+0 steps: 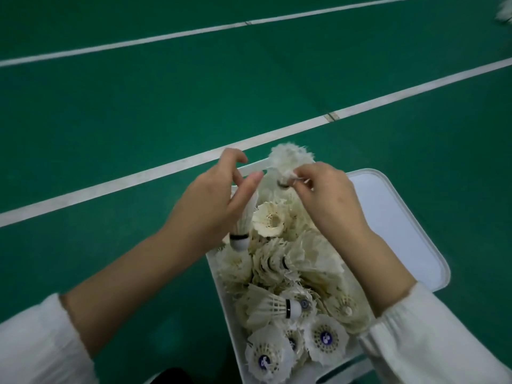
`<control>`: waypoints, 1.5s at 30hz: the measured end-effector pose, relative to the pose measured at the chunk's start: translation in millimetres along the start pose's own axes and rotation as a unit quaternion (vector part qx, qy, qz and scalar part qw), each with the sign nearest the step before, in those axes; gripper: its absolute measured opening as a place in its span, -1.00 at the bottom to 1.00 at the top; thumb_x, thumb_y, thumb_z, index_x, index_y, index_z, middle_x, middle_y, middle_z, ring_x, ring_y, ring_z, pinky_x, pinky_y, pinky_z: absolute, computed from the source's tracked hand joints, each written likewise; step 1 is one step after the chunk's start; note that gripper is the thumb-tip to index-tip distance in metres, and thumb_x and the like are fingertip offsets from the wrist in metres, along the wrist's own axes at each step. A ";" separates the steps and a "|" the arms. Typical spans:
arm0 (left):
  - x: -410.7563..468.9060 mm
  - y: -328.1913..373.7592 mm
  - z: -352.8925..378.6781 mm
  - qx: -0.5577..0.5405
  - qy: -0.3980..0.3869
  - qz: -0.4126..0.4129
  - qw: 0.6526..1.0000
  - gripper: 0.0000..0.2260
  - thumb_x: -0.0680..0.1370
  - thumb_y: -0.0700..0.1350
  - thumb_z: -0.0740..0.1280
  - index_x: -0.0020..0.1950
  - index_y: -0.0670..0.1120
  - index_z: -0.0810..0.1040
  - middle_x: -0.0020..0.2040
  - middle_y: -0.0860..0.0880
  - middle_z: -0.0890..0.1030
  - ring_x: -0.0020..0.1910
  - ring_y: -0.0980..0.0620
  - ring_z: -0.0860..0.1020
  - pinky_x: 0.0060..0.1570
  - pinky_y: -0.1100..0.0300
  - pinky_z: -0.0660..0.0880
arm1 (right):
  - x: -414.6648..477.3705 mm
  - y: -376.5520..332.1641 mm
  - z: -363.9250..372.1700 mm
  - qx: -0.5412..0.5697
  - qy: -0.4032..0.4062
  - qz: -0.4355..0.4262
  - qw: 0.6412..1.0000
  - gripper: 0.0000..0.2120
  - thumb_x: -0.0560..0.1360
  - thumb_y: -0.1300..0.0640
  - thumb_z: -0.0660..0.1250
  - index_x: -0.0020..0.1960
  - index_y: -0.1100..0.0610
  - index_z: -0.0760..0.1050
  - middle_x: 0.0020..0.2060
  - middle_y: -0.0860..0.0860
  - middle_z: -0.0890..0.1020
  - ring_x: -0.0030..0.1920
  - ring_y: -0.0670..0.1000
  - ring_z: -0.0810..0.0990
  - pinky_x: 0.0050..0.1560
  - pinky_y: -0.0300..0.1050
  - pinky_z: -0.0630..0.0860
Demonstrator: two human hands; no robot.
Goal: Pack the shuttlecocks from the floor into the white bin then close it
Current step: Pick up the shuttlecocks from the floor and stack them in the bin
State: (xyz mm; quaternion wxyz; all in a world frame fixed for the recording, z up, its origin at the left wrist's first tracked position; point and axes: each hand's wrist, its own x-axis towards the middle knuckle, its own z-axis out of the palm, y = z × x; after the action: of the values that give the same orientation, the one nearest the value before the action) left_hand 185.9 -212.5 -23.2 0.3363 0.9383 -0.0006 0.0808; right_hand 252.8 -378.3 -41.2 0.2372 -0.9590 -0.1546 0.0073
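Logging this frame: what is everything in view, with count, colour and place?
feather shuttlecocks: too many to count, off-white, heaped in the bin
rectangular plastic bin: one, white, open, on the floor
flat plastic lid: one, white, right of the bin
stray shuttlecock: one, white, blurred, floor at top right
court floor: green, with two white lines
left hand: holds black-banded shuttlecock, cork down
right hand: pinches frayed shuttlecock

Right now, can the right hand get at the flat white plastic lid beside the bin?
Probably yes: the lid lies bare just beside the right hand, though it pinches a frayed white feather shuttlecock.
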 end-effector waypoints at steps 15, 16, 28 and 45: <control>-17.3 -43.4 -5.9 0.079 0.029 0.031 0.996 -0.95 0.47 -0.05 0.36 -0.13 0.00 0.58 -0.21 0.24 0.40 -0.08 0.16 0.33 -0.10 0.23 0.25 | -14.7 -10.9 7.0 -0.046 -0.050 0.021 0.997 -0.61 0.55 0.16 0.19 0.38 0.03 0.33 0.21 0.03 0.44 0.19 0.05 0.45 0.14 -0.05 0.44; -18.1 -45.4 -5.9 0.071 0.027 0.034 0.996 -0.95 0.44 -0.06 0.39 -0.14 -0.01 0.61 -0.20 0.23 0.44 -0.08 0.15 0.33 -0.11 0.26 0.25 | -22.8 -24.5 1.6 0.011 -0.062 -0.025 0.998 -0.59 0.55 0.15 0.21 0.38 -0.04 0.30 0.13 -0.04 0.47 0.09 -0.03 0.50 0.08 -0.11 0.48; -40.7 -52.1 -4.4 0.143 0.006 -0.030 0.989 -0.79 0.55 0.01 0.22 0.11 -0.07 0.40 0.05 -0.02 0.41 0.01 0.01 0.38 -0.10 0.15 0.37 | -30.1 -38.5 64.4 -0.122 -0.161 -0.084 0.976 -0.77 0.55 0.15 0.21 0.12 0.17 0.56 0.04 0.07 0.53 0.13 0.10 0.45 0.01 -0.06 0.44; -12.8 -8.0 -12.7 0.362 -0.242 -0.078 0.897 -0.82 0.58 -0.10 0.08 -0.18 -0.10 0.37 -0.29 -0.01 0.40 -0.28 -0.01 0.42 -0.37 0.16 0.31 | -40.7 -1.0 -16.2 -0.056 -0.012 -0.030 0.998 -0.72 0.54 0.24 0.13 0.20 0.16 0.50 0.18 0.06 0.48 0.18 0.08 0.46 0.16 -0.06 0.41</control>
State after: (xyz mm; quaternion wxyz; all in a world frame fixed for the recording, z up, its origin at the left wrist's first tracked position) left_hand 171.8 -198.9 -20.5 -0.0323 0.9828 0.0208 -0.1807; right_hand 215.1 -397.0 -28.8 0.1814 -0.9656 -0.1862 0.0029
